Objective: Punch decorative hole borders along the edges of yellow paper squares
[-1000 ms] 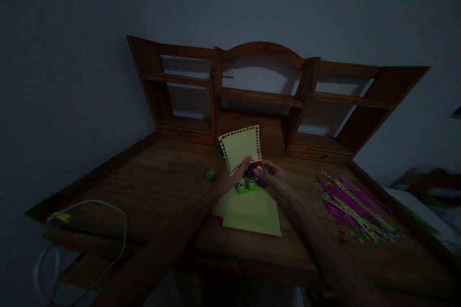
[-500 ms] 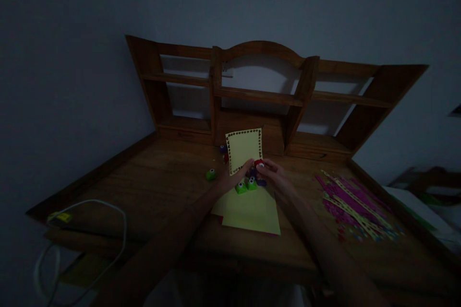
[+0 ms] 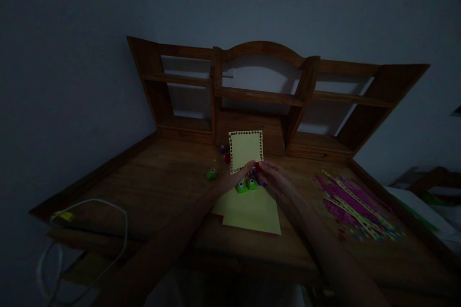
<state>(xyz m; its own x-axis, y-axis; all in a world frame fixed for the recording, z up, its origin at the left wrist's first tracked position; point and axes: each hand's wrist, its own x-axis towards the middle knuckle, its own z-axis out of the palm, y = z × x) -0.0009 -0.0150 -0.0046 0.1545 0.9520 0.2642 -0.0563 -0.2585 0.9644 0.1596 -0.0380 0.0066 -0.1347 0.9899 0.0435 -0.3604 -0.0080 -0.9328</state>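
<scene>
My left hand [image 3: 236, 178] pinches the lower edge of a small yellow paper card [image 3: 246, 150] with a punched border and holds it upright above the desk. Close beside it, my right hand [image 3: 272, 178] is closed round a small red paper punch [image 3: 258, 166] at the card's bottom right corner. Two green punches [image 3: 246, 185] sit just below my hands on a stack of yellow paper sheets [image 3: 252, 211]. Another green punch [image 3: 212, 174] lies to the left. A purple one [image 3: 223, 148] and a red one [image 3: 227, 157] lie behind the card.
A wooden desk [image 3: 151, 187] with a shelf hutch [image 3: 259, 96] stands against a wall. Purple and yellow punched paper strips [image 3: 355, 206] are heaped at the right. A white cable [image 3: 90, 211] loops over the desk's left front corner. The room is dim.
The card has turned from tilted left to upright and square. My right hand with the red punch has closed in on the card's bottom right corner.
</scene>
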